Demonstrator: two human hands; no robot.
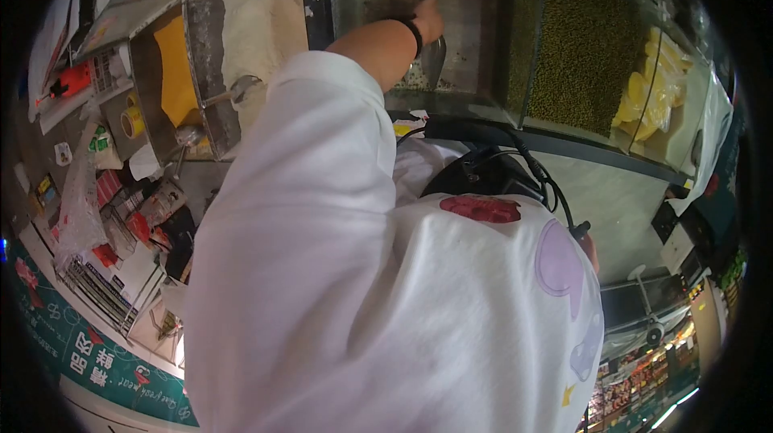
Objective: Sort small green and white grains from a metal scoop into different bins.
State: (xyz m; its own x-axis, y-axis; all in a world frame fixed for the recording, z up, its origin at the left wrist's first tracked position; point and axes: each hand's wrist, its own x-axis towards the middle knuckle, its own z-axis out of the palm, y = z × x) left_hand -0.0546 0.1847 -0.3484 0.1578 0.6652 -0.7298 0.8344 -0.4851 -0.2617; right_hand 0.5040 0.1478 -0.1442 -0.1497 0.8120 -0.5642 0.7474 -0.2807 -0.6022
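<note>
My left hand (429, 20) reaches down into a clear-walled bin (475, 103), a dark band round its wrist. Its fingers are closed round the handle of a metal scoop (435, 62), whose blade points toward me. Near the blade, a scatter of small pale and greenish grains (415, 77) lies on the bin floor. Of my right hand (592, 249) only a sliver of skin shows at the right edge of my white top, and its fingers are hidden.
Green beans (576, 46) fill the bin to the right, beside yellow packs in plastic (656, 87). Leftward are a bin of pale flour-like powder (266, 26) with a ladle-like scoop (244, 88) and one of yellow powder (175, 70). Black cables (535, 163) hang by my waist.
</note>
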